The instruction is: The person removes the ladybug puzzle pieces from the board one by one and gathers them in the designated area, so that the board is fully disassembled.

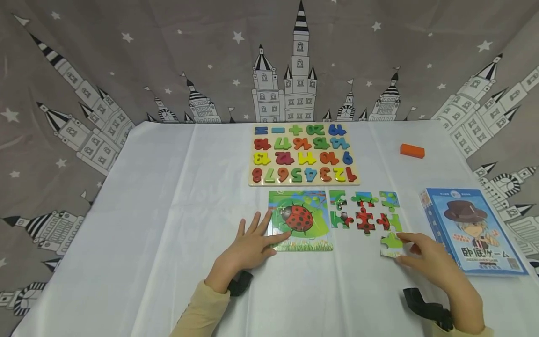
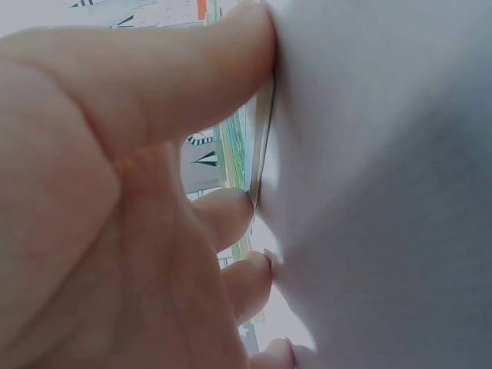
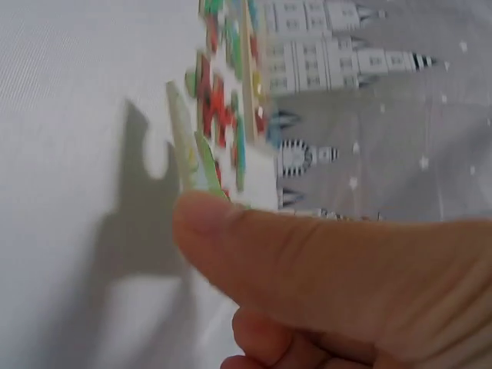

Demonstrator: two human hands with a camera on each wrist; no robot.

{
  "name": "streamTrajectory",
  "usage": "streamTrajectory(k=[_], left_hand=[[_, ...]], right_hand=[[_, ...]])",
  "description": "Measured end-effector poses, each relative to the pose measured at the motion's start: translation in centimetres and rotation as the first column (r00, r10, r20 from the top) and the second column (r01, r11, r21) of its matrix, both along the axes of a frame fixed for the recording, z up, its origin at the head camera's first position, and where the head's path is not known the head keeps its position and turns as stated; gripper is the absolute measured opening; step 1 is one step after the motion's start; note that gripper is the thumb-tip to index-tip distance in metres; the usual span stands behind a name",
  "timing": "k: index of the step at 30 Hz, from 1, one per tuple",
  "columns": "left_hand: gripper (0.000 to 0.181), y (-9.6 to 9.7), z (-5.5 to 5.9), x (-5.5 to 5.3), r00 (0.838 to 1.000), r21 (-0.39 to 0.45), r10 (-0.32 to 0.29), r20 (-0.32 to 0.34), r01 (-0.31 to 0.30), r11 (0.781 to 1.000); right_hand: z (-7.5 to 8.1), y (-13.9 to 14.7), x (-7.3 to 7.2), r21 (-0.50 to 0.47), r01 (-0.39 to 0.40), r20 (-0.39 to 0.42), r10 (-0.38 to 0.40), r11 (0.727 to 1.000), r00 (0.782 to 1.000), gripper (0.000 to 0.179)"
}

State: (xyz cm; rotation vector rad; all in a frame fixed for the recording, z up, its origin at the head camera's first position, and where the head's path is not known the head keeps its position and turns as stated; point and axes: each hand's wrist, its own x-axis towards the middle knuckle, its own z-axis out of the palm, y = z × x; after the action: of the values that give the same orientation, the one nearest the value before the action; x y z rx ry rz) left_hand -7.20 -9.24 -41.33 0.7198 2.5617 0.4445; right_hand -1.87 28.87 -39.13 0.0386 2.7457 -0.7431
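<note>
My right hand (image 1: pixel 435 262) pinches a green and white jigsaw piece (image 1: pixel 391 245) between thumb and fingers; in the right wrist view the piece (image 3: pixel 184 138) is tilted and casts a shadow on the cloth. Just beyond it lie several loose ladybug jigsaw pieces (image 1: pixel 364 221) in two rows, with small gaps between them. My left hand (image 1: pixel 248 245) is spread at the left edge of a square ladybug picture board (image 1: pixel 313 238), index finger laid across its lower part. In the left wrist view the thumb (image 2: pixel 192 77) and fingertips rest along the board's edge.
Behind the picture board lies a wooden number board (image 1: pixel 303 182) with coloured numerals. A blue game box (image 1: pixel 476 234) stands right of the pieces, close to my right hand. An orange block (image 1: pixel 412 150) lies at the far right. White cloth (image 1: pixel 189 201) covers the table.
</note>
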Motion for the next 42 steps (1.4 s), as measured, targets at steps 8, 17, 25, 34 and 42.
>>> streamTrajectory(k=[8,17,25,34,42], left_hand=[[0.048,-0.1,-0.2,0.1,1.0,-0.001,0.002,-0.006,-0.002,1.0],[0.048,-0.1,-0.3,0.1,1.0,0.002,-0.008,-0.015,0.008,1.0],[0.051,-0.1,-0.3,0.0,1.0,-0.003,-0.006,-0.024,0.006,1.0],[0.055,-0.2,-0.3,-0.1,0.999,-0.013,-0.006,-0.039,0.006,1.0],[0.054,-0.2,-0.1,-0.1,0.999,0.002,0.01,-0.036,-0.01,1.0]], right_hand=[[-0.5,0.6,0.1,0.035,0.013,-0.024,-0.012,0.999,1.0,0.06],[0.4,-3.8,-1.6,0.019,-0.062,-0.077,0.064,0.998,0.995,0.053],[-0.8,-12.1,-3.3,-0.032,-0.351,-0.229,0.335,0.936,0.914,0.048],[-2.4,-15.4,-4.1,0.07,-0.397,-0.31,0.398,0.915,0.863,0.047],[-2.3,-15.9,-4.2,-0.041,-0.34,-0.253,0.32,0.939,0.913,0.043]])
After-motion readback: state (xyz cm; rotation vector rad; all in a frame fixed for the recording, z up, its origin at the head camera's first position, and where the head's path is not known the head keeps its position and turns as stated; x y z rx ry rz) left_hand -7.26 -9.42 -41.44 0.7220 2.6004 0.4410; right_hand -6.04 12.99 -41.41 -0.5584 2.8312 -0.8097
